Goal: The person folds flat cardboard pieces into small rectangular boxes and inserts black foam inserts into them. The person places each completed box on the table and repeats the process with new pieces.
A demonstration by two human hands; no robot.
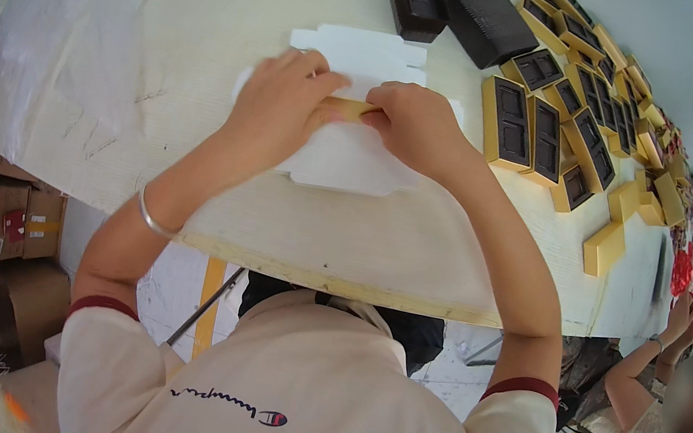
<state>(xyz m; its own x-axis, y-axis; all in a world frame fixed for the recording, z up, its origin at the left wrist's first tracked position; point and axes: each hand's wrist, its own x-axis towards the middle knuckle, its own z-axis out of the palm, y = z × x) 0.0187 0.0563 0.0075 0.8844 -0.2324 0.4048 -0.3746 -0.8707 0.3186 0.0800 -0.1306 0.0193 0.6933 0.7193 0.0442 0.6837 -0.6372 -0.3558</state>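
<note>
A flat white die-cut card blank with flaps lies on the table in front of me. Over its middle, both hands grip a narrow gold card strip, seemingly a folded edge of the card; whether it joins the white blank I cannot tell. At the strip's left end is my left hand, closed on it with thumb and fingers. My right hand pinches the right end, its fingertips partly hidden behind the knuckles.
Many gold boxes with dark compartment inserts crowd the table's right side. Dark insert trays and a long stack of them stand at the back. Clear plastic film lies left. Another person works at far right.
</note>
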